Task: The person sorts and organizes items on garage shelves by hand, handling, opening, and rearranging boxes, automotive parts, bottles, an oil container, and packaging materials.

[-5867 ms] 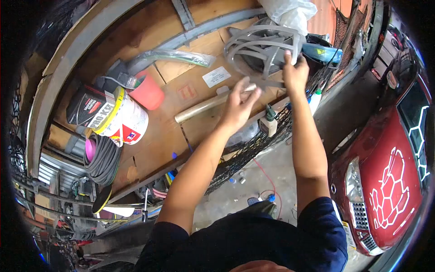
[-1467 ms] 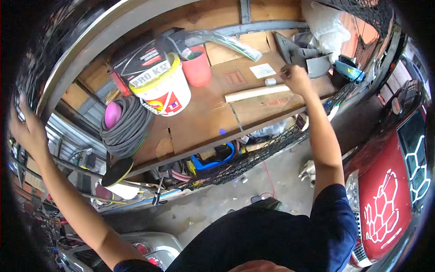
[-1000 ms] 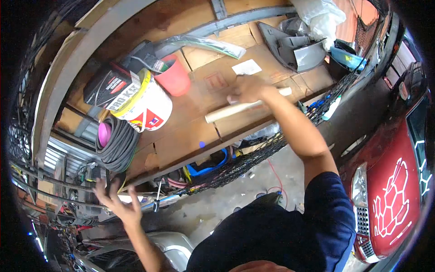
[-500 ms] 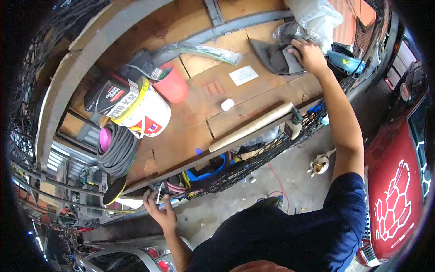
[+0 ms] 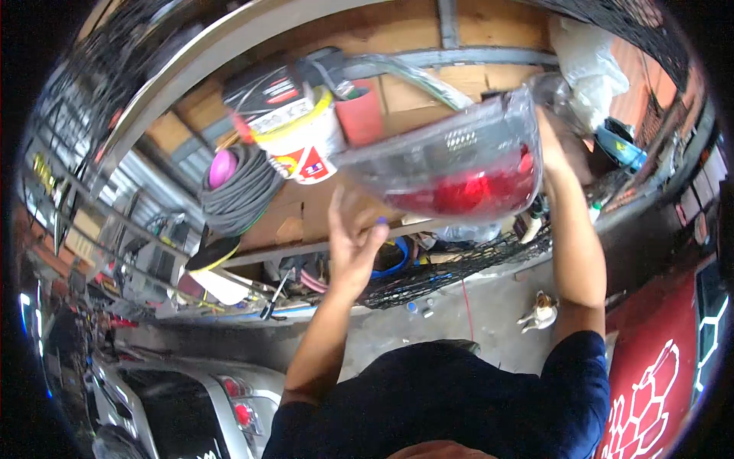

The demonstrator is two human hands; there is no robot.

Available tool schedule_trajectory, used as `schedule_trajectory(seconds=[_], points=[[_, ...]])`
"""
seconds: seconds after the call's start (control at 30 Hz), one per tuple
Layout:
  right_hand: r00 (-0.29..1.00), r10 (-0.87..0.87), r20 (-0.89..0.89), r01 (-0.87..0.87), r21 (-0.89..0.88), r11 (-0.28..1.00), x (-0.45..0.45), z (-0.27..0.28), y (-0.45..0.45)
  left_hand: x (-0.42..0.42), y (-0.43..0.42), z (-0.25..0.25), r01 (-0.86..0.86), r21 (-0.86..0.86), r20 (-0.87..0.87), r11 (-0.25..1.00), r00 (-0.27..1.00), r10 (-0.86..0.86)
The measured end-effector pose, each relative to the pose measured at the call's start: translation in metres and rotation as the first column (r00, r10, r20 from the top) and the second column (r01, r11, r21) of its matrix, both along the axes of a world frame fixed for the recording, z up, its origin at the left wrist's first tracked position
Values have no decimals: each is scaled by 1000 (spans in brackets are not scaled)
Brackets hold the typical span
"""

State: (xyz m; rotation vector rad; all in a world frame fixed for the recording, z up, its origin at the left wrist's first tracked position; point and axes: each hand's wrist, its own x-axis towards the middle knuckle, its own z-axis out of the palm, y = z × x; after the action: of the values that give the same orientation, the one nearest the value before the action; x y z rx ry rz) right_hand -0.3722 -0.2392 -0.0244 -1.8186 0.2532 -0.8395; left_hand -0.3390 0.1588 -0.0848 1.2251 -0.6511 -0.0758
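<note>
A car tail light (image 5: 478, 180) with a red and smoky grey lens, in what looks like clear plastic wrap, is raised above the wooden shelf. My right hand (image 5: 556, 153) grips its right end; the fingers are mostly hidden behind it. Just below its left end, my left hand (image 5: 353, 249) is apart from it, fingers spread and slightly blurred, holding nothing. Behind the light's left end are a white bucket (image 5: 306, 141) with a yellow rim and a red cup (image 5: 359, 115).
A coiled grey hose (image 5: 243, 191) lies at the shelf's left. A slim tool (image 5: 277, 297) rests at the front edge, above black netting (image 5: 451, 271). White plastic bags (image 5: 592, 73) sit at the back right. A dog (image 5: 541, 312) is on the floor near a red car (image 5: 650, 367).
My right hand has lifted the tail light off the shelf and turned its lens into view. My left hand has left the slim tool at the shelf edge and moved up and right.
</note>
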Motion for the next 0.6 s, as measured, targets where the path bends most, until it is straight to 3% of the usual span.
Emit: schedule_trajectory(seconds=[0.07,0.13,0.17,0.23,0.27,0.4,0.47,0.6], points=[[992,97,-82,-102,-67,992,11,-16,38,-6,9,-2,-29,-153,-242,988,970,-9],[971,240,-13,-240,-30,970,-13,26,123,-13,29,6,-108,-319,-384,942,923,-24],[952,305,37,-304,-21,952,-20,42,158,-15,41,7,-189,-338,-403,922,914,40],[905,417,85,-414,-48,909,-18,56,202,-11,78,-1,-149,-462,-456,875,886,-90],[884,460,84,-454,-82,887,-9,55,211,-10,94,-5,-124,-521,-470,844,868,-162],[835,547,62,-526,-207,825,12,69,265,-36,136,35,-203,-671,-404,713,907,-122],[738,654,167,-597,-290,748,-6,92,302,-40,162,46,-342,-705,-445,621,895,-12],[527,835,157,-667,-532,521,-30,122,348,-54,223,74,-450,-754,-393,478,893,221]])
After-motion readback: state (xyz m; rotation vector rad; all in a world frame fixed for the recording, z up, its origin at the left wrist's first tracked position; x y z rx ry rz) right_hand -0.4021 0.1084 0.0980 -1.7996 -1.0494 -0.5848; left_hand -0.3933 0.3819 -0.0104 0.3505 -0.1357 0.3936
